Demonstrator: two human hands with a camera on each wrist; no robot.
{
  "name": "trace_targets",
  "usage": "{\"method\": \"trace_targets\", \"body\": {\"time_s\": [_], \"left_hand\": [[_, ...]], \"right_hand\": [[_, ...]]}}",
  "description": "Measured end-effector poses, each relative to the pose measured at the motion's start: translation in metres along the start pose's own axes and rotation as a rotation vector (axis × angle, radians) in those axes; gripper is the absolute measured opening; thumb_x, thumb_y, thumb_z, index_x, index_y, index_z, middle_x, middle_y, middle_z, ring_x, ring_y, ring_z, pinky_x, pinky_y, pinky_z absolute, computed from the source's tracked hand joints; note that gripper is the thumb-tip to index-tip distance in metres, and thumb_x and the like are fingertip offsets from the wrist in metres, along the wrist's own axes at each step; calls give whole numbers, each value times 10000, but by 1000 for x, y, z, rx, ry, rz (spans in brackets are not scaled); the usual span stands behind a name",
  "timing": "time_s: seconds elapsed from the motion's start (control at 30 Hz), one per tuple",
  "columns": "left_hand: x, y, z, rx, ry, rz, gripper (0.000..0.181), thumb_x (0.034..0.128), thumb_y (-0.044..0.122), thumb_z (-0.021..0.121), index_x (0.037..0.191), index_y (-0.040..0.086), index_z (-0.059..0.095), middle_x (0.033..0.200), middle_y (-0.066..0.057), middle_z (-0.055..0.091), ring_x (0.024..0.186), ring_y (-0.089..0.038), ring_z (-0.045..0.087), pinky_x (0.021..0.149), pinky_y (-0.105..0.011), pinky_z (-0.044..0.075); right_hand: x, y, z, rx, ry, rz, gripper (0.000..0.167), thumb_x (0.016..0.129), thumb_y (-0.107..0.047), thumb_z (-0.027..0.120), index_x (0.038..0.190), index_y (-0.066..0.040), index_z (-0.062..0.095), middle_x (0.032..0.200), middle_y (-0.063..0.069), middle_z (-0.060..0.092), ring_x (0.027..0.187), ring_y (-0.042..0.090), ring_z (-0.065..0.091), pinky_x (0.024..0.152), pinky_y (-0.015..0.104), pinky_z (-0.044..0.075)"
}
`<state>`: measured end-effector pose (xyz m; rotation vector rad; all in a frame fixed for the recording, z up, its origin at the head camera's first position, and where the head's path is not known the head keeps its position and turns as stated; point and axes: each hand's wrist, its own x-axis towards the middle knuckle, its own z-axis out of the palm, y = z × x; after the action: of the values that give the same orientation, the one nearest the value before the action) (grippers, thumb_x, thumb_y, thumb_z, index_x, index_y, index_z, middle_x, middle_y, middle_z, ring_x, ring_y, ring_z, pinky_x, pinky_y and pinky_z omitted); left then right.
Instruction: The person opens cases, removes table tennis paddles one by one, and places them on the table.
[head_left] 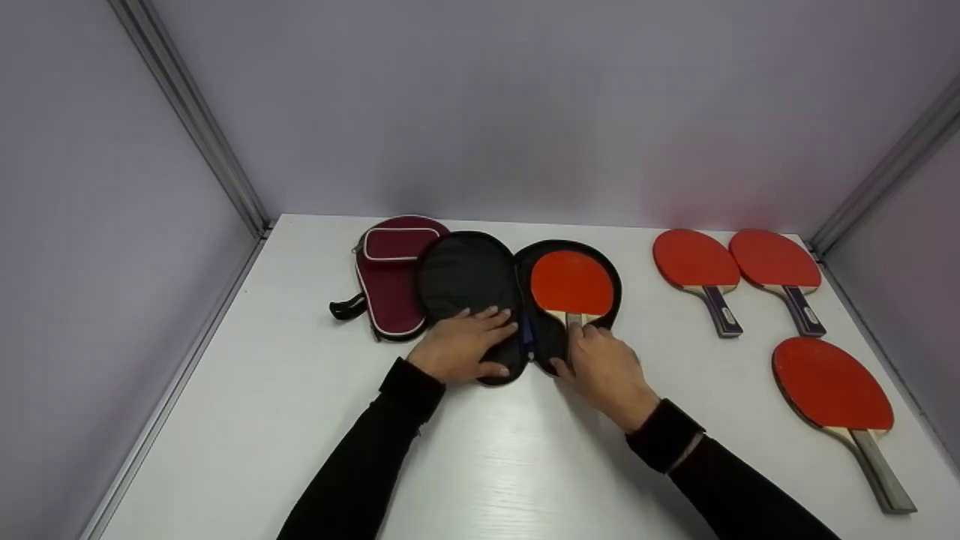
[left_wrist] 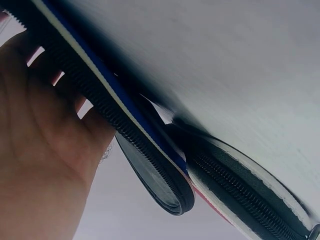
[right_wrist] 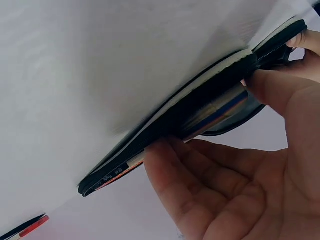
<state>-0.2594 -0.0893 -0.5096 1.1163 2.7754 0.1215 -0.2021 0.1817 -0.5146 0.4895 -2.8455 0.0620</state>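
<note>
A black zip-up paddle case (head_left: pixel 465 270) lies spread apart on the white table. In its right half sits a red table tennis paddle (head_left: pixel 571 283), handle toward me. My left hand (head_left: pixel 465 345) rests on the case's left half with fingers spread. Its palm shows beside the zipper edge (left_wrist: pixel 95 90) in the left wrist view. My right hand (head_left: pixel 604 371) holds the paddle's handle inside the case, its thumb near the case's lower edge. Between thumb and bent fingers, the right wrist view shows the striped handle (right_wrist: pixel 217 112).
A maroon paddle case (head_left: pixel 390 289) with white piping and a black strap lies partly under the black case. On the right lie three red paddles: one (head_left: pixel 694 259) at the back, another (head_left: pixel 776 261) beside it, and a nearer one (head_left: pixel 832 386). Walls (head_left: pixel 480 112) enclose the table.
</note>
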Motion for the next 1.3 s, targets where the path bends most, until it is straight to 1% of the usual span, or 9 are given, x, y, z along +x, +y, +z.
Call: {"method": "trace_targets", "body": {"time_s": [0.07,0.13,0.3,0.43,0.7,0.87,0.97,1.1,1.3], "left_hand": [[0,0,0,0,-4,-1,800,1157,575,694,1810,164,482,1915,-85,413,1804,-307,384,1477,-561,357],[0,0,0,0,-5,-2,799,1157,576,692,1810,166,482,1915,-84,412,1805,-307,383,1479,-561,355],[0,1,-1,0,-2,-4,802,1155,583,692,1810,169,484,1915,-80,412,1804,-303,385,1478,-561,356],[0,2,-2,-7,-6,-7,808,1154,586,694,1813,174,477,1919,-78,405,1808,-299,377,1480,-561,351],[-1,2,-2,-20,-10,-8,810,1158,584,686,1818,168,467,1925,-80,390,1812,-306,365,1487,-567,333],[-1,1,-1,-18,-12,-9,812,1159,585,683,1819,166,463,1926,-81,389,1813,-305,365,1487,-567,332],[-2,2,-1,-19,-5,-6,802,1159,573,691,1814,163,474,1922,-82,400,1809,-308,374,1483,-569,342],[-2,2,-1,-14,0,-3,789,1163,562,692,1810,163,481,1919,-84,405,1805,-311,382,1479,-567,351],[-2,1,-1,-8,1,-3,787,1165,569,683,1811,167,480,1918,-85,406,1804,-312,383,1479,-563,352]], "right_hand": [[2,-1,1,-7,-13,16,750,1038,-373,922,1519,145,671,1213,314,827,1047,435,835,770,540,748],[3,-2,0,-10,-20,28,740,1038,-364,924,1511,145,671,1231,319,823,1064,443,831,792,552,751],[6,-3,-2,18,-8,42,592,997,-255,957,1360,145,714,1103,298,805,964,426,812,734,535,742],[7,0,-5,46,10,37,562,959,-161,957,1362,155,725,1055,289,797,915,420,803,698,515,734],[7,16,-14,105,18,53,546,952,-24,838,1459,135,715,1067,319,782,906,479,791,680,563,702],[6,25,-22,130,-3,84,477,969,21,780,1424,150,725,1026,308,767,831,451,789,670,558,691],[4,29,-29,156,14,112,391,960,61,751,1342,147,748,989,294,761,811,459,785,657,570,679],[2,39,-32,169,71,128,321,964,92,723,1281,121,761,959,294,752,813,507,778,645,607,667],[-1,58,-31,195,132,141,219,1048,56,763,1265,88,781,1019,302,802,883,525,820,704,635,695]]}}
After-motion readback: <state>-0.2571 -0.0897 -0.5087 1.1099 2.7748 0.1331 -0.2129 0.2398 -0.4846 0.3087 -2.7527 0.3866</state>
